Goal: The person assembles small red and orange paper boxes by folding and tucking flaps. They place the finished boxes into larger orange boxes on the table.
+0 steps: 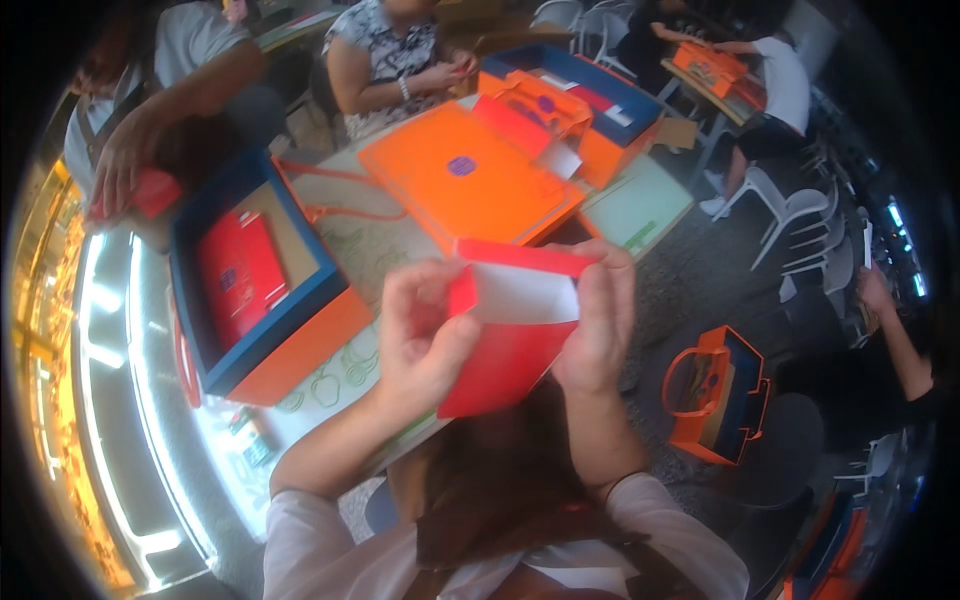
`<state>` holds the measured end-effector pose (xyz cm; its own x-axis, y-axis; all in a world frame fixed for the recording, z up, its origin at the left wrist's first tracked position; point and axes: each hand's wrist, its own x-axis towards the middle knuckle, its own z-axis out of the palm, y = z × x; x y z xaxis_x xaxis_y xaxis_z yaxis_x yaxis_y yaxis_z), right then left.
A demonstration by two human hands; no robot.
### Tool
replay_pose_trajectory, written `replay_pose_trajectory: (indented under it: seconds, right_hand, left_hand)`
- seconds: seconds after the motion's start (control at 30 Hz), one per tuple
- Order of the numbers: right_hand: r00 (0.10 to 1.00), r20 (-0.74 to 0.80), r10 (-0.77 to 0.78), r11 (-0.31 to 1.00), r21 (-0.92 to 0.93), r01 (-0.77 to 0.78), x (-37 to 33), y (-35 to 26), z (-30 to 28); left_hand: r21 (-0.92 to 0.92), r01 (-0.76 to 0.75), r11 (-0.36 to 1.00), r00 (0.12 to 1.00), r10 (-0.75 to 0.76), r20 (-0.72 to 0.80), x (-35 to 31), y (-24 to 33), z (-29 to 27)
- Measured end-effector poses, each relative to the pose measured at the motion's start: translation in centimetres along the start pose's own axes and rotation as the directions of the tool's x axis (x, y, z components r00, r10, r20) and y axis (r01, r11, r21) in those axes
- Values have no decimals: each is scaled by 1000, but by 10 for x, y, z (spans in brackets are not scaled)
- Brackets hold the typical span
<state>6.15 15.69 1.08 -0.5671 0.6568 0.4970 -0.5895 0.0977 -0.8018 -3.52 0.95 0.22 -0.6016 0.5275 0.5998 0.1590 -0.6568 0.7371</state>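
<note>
Between my two hands is a red paper box [508,365], its white inside showing through the open top and a red flap standing along the far edge. My left hand [425,325] grips its left side, thumb on the near face and fingers behind. My right hand [600,318] holds the right side near the flap, fingers closed on the edge. Just beyond my hands lies a flat orange lid [470,180] with a small purple emblem. To the left, an orange gift box [310,345] with a dark blue inner rim holds a red carton [240,270].
Behind the lid, another orange box [605,155] stands on the patterned table [355,250]. Orange straps lie beside the left box. At right, an orange handled box [715,395] sits low near a dark round seat. Co-workers are at the far left and far side; white chairs [785,205] stand right.
</note>
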Motion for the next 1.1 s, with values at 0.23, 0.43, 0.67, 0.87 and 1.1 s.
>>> replay_pose_trajectory:
  seconds: [0.23,0.43,0.67,0.87,1.1]
  right_hand:
    - [999,50,5,998,57,-8,-1,2,-4]
    - [995,98,12,993,113,-23,-4,1,-4]
    - [990,139,25,993,113,-41,-6,-6,-1]
    - [995,95,-22,1000,11,21,-8,1,0]
    - [990,140,-11,1000,-11,13,-7,12,-5]
  left_hand:
    - [115,58,992,997,-52,-59,2,4,4]
    - [221,105,970,993,-91,-71,0,-1,1]
    - [172,99,980,990,-79,-119,3,-4,1]
    - [330,58,942,994,-23,-109,1,-21,-10]
    - [196,120,973,986,-94,-140,1,-27,-6]
